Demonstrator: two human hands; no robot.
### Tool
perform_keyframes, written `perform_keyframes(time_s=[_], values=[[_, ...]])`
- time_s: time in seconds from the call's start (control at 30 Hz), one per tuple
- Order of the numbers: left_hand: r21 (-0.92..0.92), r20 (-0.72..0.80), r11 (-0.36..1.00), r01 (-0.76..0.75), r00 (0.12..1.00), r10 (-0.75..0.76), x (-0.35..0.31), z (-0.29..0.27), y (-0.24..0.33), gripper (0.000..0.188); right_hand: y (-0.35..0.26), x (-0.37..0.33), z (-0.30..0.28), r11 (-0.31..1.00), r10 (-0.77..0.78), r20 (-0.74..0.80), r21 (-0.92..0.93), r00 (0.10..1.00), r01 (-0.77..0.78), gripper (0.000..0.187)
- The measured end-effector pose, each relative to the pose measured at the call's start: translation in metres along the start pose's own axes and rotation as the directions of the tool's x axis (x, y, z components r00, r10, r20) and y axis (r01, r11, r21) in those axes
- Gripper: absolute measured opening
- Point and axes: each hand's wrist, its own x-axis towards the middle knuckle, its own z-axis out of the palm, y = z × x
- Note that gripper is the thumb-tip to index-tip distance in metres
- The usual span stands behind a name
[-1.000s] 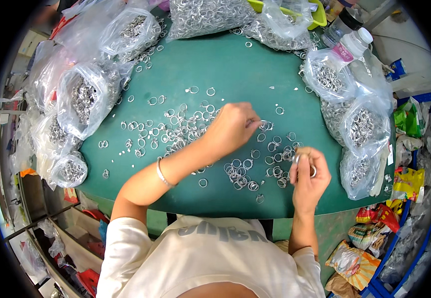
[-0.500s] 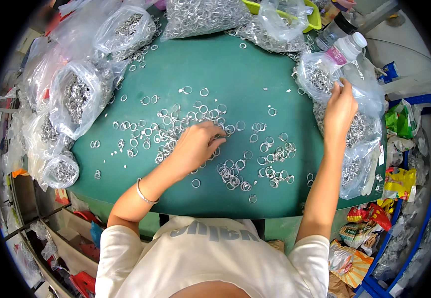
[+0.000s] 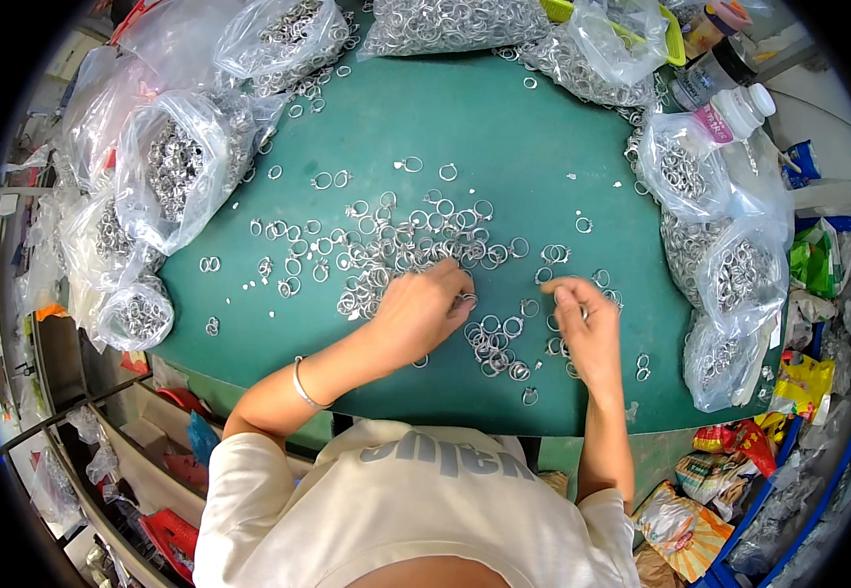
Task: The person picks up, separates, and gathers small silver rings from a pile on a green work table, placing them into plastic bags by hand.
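Silver-coloured metal rings lie in a loose heap (image 3: 401, 245) on the green tabletop. At the heap's near right edge, my left hand (image 3: 420, 306) is closed, with thumb and fingertips pinched on a ring (image 3: 466, 298). My right hand (image 3: 587, 328) hovers over a smaller scatter of rings to the right, its fingers curled and the index finger pointing left. Whatever it may hold is hidden. Between and just below the hands lies a small cluster of rings (image 3: 492, 345). A single ring (image 3: 530, 396) sits near the front edge.
Open clear bags of rings line the table's left side (image 3: 175, 176) and right side (image 3: 739, 274). A large full bag (image 3: 455, 24) and a yellow-green basket (image 3: 675, 39) stand at the back. A white bottle (image 3: 739, 113) rests at the back right. Blue shelving (image 3: 837, 343) is beyond.
My right hand has come from the bags at the right back to the rings near the middle. My left hand stays at the heap. The whole view has shifted slightly.
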Motion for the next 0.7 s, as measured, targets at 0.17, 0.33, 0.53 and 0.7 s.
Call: perform_keyframes(time_s=[0.17, 0.33, 0.53, 0.7], values=[[-0.880, 0.394, 0.107, 0.462, 0.838, -0.378, 0.007, -0.018, -0.007, 0.011, -0.008, 0.021, 0.004, 0.908, -0.281, -0.181, -0.368, 0.943, 0.200, 0.011], [-0.835, 0.547, -0.293, 0.466, 0.763, -0.344, -0.010, -0.013, 0.015, 0.021, -0.008, 0.027, 0.030, 0.678, -0.470, -0.026, -0.650, 0.882, 0.342, 0.009], [-0.533, 0.807, -0.718, 0.447, 0.523, -0.274, -0.013, -0.011, 0.053, 0.026, -0.015, -0.033, 0.048, 0.886, -0.420, 0.037, -0.200, 0.907, 0.418, 0.009], [-0.523, 0.847, -0.664, 0.535, 0.410, -0.338, -0.005, -0.009, 0.058, 0.027, -0.034, -0.048, 0.049, 0.658, -0.626, 0.278, -0.314, 0.729, 0.685, 0.024]])
